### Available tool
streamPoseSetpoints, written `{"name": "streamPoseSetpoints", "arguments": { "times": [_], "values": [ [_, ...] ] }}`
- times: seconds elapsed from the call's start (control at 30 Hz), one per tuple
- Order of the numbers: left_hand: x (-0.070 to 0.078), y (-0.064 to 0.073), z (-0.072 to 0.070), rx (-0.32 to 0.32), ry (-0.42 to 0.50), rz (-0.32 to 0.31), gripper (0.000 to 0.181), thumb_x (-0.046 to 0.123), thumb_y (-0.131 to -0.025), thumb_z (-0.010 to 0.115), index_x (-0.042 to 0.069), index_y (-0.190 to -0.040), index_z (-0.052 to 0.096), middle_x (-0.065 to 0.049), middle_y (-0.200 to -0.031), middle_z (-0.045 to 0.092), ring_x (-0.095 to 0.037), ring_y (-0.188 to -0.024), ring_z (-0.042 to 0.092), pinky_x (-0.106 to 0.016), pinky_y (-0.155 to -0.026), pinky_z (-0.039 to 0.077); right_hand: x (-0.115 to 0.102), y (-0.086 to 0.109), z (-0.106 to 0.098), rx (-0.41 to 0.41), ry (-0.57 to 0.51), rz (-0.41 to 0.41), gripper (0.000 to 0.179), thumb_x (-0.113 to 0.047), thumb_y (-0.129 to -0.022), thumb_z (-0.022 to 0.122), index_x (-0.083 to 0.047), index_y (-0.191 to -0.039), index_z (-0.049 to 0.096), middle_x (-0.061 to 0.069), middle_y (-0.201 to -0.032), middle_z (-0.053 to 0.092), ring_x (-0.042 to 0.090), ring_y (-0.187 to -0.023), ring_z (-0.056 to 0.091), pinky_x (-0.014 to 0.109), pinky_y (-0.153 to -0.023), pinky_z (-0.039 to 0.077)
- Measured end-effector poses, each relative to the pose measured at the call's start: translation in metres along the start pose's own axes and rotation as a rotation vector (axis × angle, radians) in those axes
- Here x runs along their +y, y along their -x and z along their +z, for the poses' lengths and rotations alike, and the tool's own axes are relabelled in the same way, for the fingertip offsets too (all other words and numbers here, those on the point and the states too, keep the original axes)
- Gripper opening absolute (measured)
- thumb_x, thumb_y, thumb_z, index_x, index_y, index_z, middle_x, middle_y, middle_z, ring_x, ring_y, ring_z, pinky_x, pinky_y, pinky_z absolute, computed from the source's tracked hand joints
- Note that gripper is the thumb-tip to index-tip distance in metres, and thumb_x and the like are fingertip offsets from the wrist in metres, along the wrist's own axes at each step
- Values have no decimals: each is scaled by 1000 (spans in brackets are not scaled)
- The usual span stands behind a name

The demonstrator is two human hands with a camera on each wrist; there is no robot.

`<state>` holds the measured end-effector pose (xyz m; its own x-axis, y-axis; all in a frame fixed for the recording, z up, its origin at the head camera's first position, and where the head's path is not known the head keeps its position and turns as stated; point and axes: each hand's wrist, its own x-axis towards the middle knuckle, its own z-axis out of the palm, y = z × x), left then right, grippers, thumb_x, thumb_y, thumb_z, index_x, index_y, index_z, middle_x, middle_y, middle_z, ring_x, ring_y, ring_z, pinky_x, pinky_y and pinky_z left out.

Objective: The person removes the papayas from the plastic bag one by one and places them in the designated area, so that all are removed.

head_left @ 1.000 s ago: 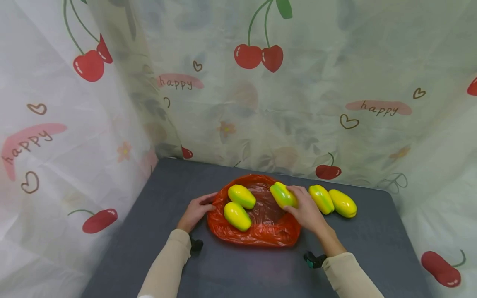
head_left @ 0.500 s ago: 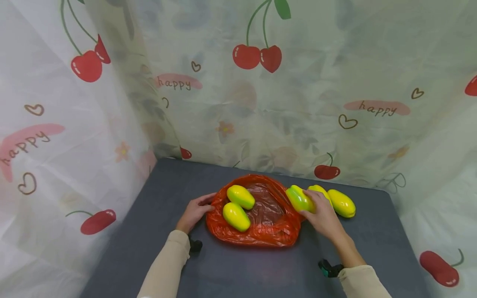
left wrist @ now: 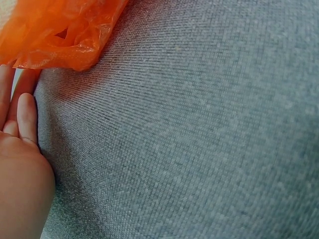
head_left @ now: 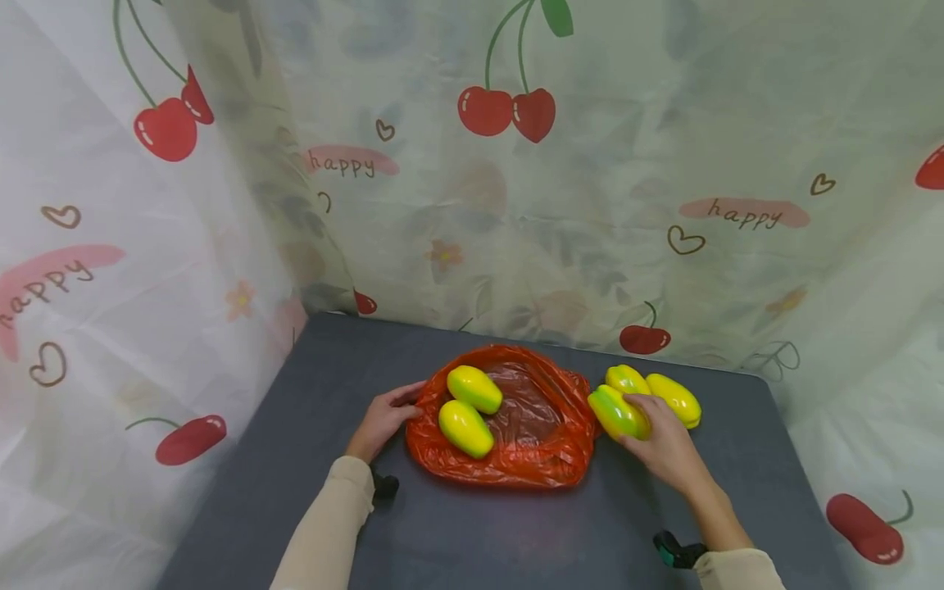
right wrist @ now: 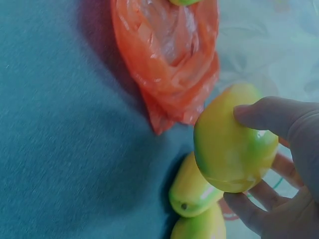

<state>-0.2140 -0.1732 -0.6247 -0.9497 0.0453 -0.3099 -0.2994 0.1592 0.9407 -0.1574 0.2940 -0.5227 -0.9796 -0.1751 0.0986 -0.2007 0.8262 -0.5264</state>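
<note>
In the head view a red plastic bag [head_left: 509,474] lies spread on the dark table, its mouth facing up. Two glossy yellow-green oval fruits [head_left: 474,389] [head_left: 466,428] rest inside on its left side. My left hand [head_left: 385,422] touches the bag's left edge with fairly straight fingers; the bag hides some fingertips in the left wrist view. To the right of the bag, my right hand [head_left: 667,438] grips another yellow-green fruit [right wrist: 232,142] between thumb and fingers. Just behind the held one lie two similar fruits [head_left: 627,378] [head_left: 677,399], side by side and partly covered.
The dark grey table [head_left: 516,541] has its back edge against a curtain [head_left: 590,246] printed with cherries. More of the same curtain encloses the left and right sides. A twisted end of the bag [right wrist: 162,117] points toward the loose fruits.
My right hand has carried its fruit rightward, from over the bag's mouth to beyond the bag's right edge, near the two loose fruits. My left hand has stayed at the bag.
</note>
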Motion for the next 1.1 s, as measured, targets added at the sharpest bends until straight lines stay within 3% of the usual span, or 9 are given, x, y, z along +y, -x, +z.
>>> {"name": "streamPoseSetpoints", "arguments": {
  "times": [0.67, 1.1],
  "values": [
    [1, 2, 0, -3, -3, 4, 50, 16, -90, 73, 31, -138, 65, -1, -141, 65, -23, -133, 58, -49, -119, 41, 42, 29, 10, -82, 18, 120, 65, -14, -81, 82, 3, -138, 56, 27, -136, 56, 43, -120, 55, 64, -101, 46],
    [1, 2, 0, -7, 15, 8, 50, 16, -90, 73, 30, -138, 65, -1, -140, 65, -23, -131, 59, -50, -119, 42, 49, 35, 18, -69, -1, 151, 63, -17, -83, 82, 0, -139, 58, 26, -134, 55, 41, -116, 55, 62, -97, 47]
  ]
}}
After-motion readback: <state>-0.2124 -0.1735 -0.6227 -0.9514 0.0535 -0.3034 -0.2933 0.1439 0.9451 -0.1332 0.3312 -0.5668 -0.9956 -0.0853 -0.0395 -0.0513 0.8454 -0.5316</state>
